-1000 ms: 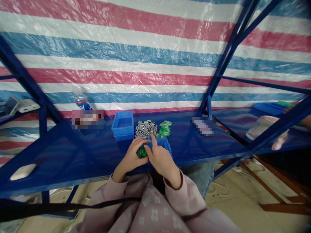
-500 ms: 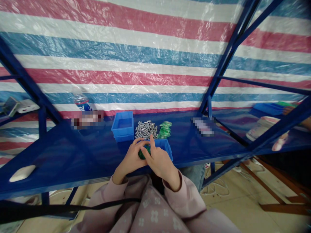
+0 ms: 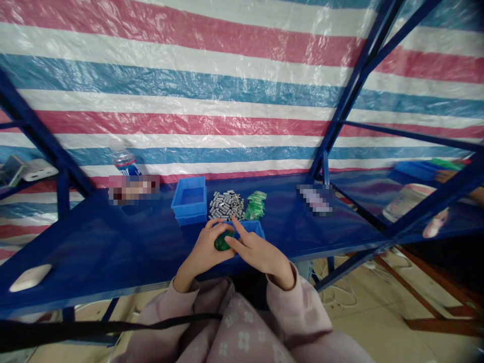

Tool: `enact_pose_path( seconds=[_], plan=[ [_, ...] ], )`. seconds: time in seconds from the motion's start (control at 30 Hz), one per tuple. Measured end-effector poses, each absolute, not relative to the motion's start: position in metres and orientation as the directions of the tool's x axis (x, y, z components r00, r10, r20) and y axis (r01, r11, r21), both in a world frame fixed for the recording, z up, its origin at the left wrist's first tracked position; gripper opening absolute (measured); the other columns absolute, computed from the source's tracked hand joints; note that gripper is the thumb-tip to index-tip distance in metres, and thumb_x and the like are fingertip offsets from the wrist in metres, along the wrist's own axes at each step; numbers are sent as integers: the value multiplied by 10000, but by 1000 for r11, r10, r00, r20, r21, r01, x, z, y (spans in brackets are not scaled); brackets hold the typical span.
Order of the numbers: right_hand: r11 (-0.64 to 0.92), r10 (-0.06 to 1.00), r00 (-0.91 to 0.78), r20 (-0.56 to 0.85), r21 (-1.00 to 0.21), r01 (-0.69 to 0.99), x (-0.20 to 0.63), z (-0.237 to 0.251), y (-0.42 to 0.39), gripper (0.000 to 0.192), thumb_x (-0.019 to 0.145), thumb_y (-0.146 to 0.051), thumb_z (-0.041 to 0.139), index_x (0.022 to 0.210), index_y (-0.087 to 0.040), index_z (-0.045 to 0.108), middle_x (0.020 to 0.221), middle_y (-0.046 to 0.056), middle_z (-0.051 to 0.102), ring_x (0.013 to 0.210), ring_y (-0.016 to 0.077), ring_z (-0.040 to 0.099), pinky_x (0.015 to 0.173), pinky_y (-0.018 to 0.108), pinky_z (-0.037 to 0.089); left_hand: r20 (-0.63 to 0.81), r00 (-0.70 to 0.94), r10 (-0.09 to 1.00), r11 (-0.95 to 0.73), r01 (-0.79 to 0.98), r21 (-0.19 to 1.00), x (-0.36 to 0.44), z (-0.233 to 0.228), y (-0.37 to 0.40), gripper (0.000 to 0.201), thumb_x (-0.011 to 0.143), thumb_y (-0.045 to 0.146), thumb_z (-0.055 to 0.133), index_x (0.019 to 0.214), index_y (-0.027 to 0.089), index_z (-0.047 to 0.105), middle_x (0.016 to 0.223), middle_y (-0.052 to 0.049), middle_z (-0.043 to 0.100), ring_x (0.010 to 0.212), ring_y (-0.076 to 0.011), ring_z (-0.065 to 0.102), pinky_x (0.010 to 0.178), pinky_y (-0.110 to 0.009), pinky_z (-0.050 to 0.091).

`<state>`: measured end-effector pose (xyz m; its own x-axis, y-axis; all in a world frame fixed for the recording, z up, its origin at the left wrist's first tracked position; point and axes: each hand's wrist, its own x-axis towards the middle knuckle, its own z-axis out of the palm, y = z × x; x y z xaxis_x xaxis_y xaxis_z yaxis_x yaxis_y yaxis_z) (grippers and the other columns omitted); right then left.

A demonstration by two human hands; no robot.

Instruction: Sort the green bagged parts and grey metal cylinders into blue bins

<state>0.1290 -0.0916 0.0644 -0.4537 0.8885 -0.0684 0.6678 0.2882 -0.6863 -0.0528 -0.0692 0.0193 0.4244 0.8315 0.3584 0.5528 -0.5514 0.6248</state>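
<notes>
A dark green rounded object (image 3: 222, 241), its kind too small to make out, sits in the curled fingers of my left hand (image 3: 208, 248). My right hand (image 3: 259, 248) meets it from the other side, thumb pressed on its face and index finger stretched forward. Both hands are over the near edge of a blue bin (image 3: 257, 229), which they partly hide. Just beyond lies a pile of small silver-grey cylinders (image 3: 227, 204). Right of that pile is a stack of small green pieces (image 3: 256, 204), shiny as if in clear film.
Stacked blue bins (image 3: 189, 199) stand left of the pile on the blue table (image 3: 151, 252). A bottle (image 3: 126, 164), a blurred-out item (image 3: 315, 199) and a white mouse-shaped object (image 3: 31, 278) are farther out. Blue frame bars (image 3: 340, 111) rise on the right; another person's hand (image 3: 446, 175) shows beyond.
My right hand has shifted slightly right and its fingers have lowered, baring more of the green object. The left hand still holds it. The view has moved a little.
</notes>
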Motion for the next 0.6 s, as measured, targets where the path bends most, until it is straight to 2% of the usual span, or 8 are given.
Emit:
enact_pose_path(
  seconds=[0.1, 0.17, 0.23, 0.33, 0.4, 0.47, 0.53, 0.6],
  plan=[
    [270, 869, -493, -28, -809, 523, 155, 70, -75, 650, 971, -496, 379, 1508, -138, 301, 896, 102, 746, 831, 223, 697, 756, 321, 506, 352, 407, 843, -535, 564, 629, -51, 22, -71, 273, 727, 257, 696, 991, 234, 627, 1059, -30, 671, 1260, -276, 420, 1068, -443, 382],
    [251, 912, -410, 32, -833, 493, 177, 75, -57, 570, 972, -459, 392, 1453, -154, 406, 822, 66, 741, 787, 198, 702, 777, 316, 522, 340, 398, 852, -520, 572, 634, -50, 25, -72, 255, 724, 253, 694, 970, 241, 625, 1052, -26, 668, 1266, -276, 414, 1062, -438, 384],
    [243, 961, -252, 113, -779, 578, 197, 77, -35, 464, 979, -383, 372, 1351, -149, 520, 791, 62, 732, 755, 190, 701, 770, 310, 530, 333, 390, 858, -510, 573, 641, -50, 26, -73, 248, 717, 249, 696, 954, 243, 624, 1051, -25, 665, 1269, -276, 410, 1058, -432, 386],
    [159, 982, -70, 177, -561, 812, 217, 69, -2, 392, 924, -158, 366, 1229, -146, 613, 1056, 112, 727, 972, 214, 685, 879, 326, 507, 327, 383, 864, -499, 573, 650, -50, 28, -74, 259, 711, 254, 701, 958, 240, 621, 1059, -31, 661, 1270, -277, 411, 1057, -429, 386],
    [130, 984, -49, 169, -510, 850, 221, 58, 15, 421, 854, -55, 381, 1175, -104, 649, 1212, 162, 669, 1164, 253, 605, 992, 364, 449, 325, 381, 865, -497, 574, 651, -50, 28, -75, 270, 710, 260, 704, 966, 238, 620, 1061, -34, 658, 1268, -275, 415, 1058, -428, 386],
    [130, 987, -63, 151, -487, 864, 219, 45, 28, 451, 803, -2, 388, 1144, -87, 670, 1265, 165, 643, 1313, 251, 485, 1070, 361, 386, 327, 379, 866, -497, 575, 650, -50, 28, -75, 282, 711, 261, 701, 979, 237, 618, 1066, -35, 655, 1267, -272, 418, 1060, -426, 388],
    [133, 988, -78, 134, -473, 871, 217, 33, 37, 474, 782, 13, 393, 1153, -90, 670, 1318, 150, 613, 1395, 234, 381, 1100, 353, 358, 326, 380, 865, -498, 577, 647, -50, 29, -76, 285, 715, 258, 696, 987, 237, 615, 1075, -37, 651, 1268, -270, 419, 1064, -429, 385],
    [123, 990, -78, 117, -464, 877, 216, 24, 45, 488, 773, 17, 394, 1161, -102, 665, 1380, 140, 564, 1419, 240, 336, 1099, 379, 361, 327, 381, 865, -499, 578, 646, -50, 29, -76, 290, 720, 255, 691, 998, 237, 612, 1087, -38, 648, 1272, -269, 417, 1070, -435, 382]
  ],
)
